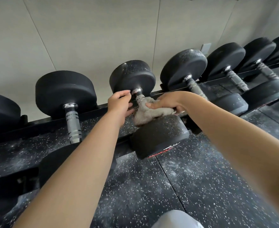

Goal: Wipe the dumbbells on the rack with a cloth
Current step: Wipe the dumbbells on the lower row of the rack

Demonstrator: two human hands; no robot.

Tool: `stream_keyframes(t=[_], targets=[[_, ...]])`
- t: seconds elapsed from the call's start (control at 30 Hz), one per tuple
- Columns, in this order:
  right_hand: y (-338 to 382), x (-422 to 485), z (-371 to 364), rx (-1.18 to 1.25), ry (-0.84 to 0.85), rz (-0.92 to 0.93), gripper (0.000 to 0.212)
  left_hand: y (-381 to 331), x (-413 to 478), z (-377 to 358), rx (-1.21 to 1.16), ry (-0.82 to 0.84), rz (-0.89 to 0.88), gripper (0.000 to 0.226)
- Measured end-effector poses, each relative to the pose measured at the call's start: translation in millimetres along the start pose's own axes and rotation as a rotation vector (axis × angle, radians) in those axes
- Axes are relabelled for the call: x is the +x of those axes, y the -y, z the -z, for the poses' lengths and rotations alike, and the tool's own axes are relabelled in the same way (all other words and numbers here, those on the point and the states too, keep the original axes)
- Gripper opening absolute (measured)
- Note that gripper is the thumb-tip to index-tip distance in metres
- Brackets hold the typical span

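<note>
A row of black dumbbells lies across a low black rack (102, 111) against the wall. The middle dumbbell (132, 76) has a dusty far head and a chrome handle. My right hand (166, 102) grips a grey cloth (147, 112) that is wrapped round that handle, just above the dumbbell's near head (158, 137). My left hand (119, 104) is beside the handle's far end, fingers curled toward the far head; whether it grips the handle is hidden.
Neighbouring dumbbells lie close on both sides, one left (64, 94) and one right (183, 68), with more beyond. A black speckled rubber floor (152, 186) spreads below. My grey-clad knee (176, 219) shows at the bottom edge. A pale wall (102, 30) stands behind.
</note>
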State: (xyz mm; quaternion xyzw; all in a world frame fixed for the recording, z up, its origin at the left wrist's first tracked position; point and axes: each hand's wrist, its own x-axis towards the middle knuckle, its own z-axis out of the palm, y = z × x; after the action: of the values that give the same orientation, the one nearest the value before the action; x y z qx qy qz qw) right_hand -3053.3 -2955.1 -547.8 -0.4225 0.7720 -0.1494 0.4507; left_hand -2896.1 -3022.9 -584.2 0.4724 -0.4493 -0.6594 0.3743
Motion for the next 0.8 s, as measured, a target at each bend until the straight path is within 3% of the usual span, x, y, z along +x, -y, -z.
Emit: stream_keyframes(t=[0.07,0.13,0.27,0.33,0.43,0.5,0.63,0.73,0.8], targets=[[-4,-9,1,-0.077,0.001,0.021,0.068,-1,-4,-1,0.005,0.028,0.027,0.011],[-3,-23,0,-0.074,-0.109,0.109,0.069,0,-7,-3,0.020,0.082,0.033,0.019],[-9,-59,19,0.232,-0.307,0.287,0.060,6,-12,-7,0.003,0.264,0.018,0.038],[-21,-78,34,0.297,-0.244,0.304,0.059,13,-12,-11,0.030,0.315,0.001,0.049],[-48,-96,38,0.315,-0.091,0.312,0.042,26,-13,-14,0.144,0.400,-0.028,0.072],[-59,-97,27,0.189,-0.122,0.266,0.043,33,-13,-15,0.234,0.461,-0.050,0.084],[-66,-81,-12,-0.141,-0.497,0.204,0.040,37,-13,-15,0.269,0.456,-0.089,0.091],[-64,-79,-49,-0.070,-0.859,0.293,0.033,38,-14,-14,0.290,0.453,-0.116,0.094],[-59,-85,-69,0.048,-0.843,0.248,0.040,38,-15,-14,0.287,0.469,-0.139,0.095]])
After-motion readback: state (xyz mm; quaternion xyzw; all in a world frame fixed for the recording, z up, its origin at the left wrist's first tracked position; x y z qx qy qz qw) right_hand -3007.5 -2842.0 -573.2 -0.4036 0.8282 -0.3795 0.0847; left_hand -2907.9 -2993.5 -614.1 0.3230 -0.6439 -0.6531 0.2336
